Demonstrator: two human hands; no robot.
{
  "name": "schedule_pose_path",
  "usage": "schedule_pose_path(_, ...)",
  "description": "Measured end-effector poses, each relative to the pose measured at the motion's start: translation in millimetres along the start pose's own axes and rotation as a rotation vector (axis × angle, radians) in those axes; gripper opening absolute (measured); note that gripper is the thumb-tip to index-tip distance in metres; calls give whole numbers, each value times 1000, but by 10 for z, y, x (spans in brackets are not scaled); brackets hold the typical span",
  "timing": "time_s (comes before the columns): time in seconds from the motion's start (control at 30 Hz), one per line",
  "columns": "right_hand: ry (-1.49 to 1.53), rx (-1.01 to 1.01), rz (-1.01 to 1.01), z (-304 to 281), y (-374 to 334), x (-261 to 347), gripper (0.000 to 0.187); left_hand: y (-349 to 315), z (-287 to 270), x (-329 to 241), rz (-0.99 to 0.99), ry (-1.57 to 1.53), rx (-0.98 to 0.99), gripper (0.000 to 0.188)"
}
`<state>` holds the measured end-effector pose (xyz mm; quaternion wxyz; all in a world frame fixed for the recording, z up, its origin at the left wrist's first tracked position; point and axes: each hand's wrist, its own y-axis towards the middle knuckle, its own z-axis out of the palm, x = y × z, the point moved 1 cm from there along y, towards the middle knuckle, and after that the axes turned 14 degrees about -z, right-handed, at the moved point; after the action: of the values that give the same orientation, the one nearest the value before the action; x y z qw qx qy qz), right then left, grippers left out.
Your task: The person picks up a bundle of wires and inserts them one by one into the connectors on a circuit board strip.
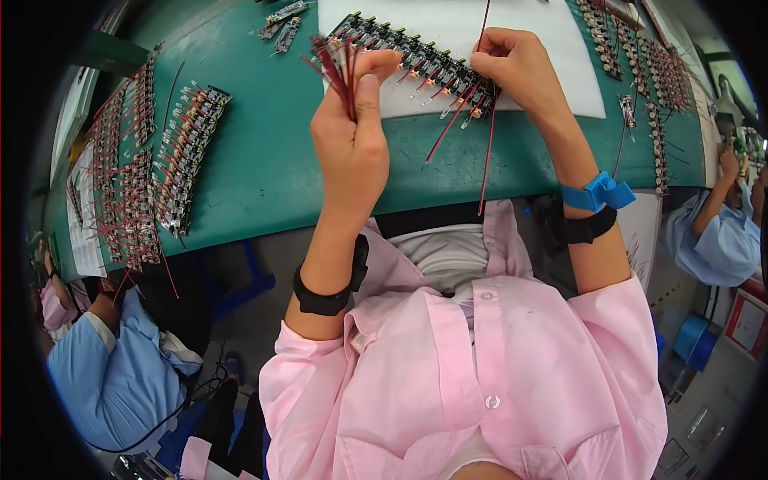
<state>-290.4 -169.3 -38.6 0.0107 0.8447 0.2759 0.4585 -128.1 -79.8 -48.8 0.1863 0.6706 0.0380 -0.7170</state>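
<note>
My left hand [352,152] is closed around a bundle of red and black wires [342,80], their ends fanning out above the fist. It is raised beside a long strip of small circuit boards [412,60], which lies slantwise on a white foam sheet [580,88]. At the strip's right end my right hand [520,72] pinches a thin wire [483,28] that rises above the fingers. Several red and black wires [490,152] trail from that end over the table's near edge. The pinching fingertips partly hide where the wire meets the board.
Another board strip [192,152] and wired strips [132,192] lie on the green table [264,152] at left. Small loose boards [286,32] sit at the back. More wired strips [656,76] are at right. People in blue sleeves [120,376] sit on both sides.
</note>
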Motion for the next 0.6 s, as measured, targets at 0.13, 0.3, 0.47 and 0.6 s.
schedule_pose_path(0.13, -118, -8, -36, 17, -6, 51, 12, -15, 6, 26, -19, 33, -12, 20)
schedule_pose_path(0.3, -126, -14, -83, 21, -6, 101, 12, -17, 1, 15, -30, 29, -11, 20)
schedule_pose_path(0.47, -104, 6, -102, 0, -4, 55, 13, -28, -5, -11, -66, 58, 39, 22)
schedule_pose_path(0.6, -102, 6, -84, -6, -18, 68, 13, -32, -10, -14, -65, 42, 45, 22)
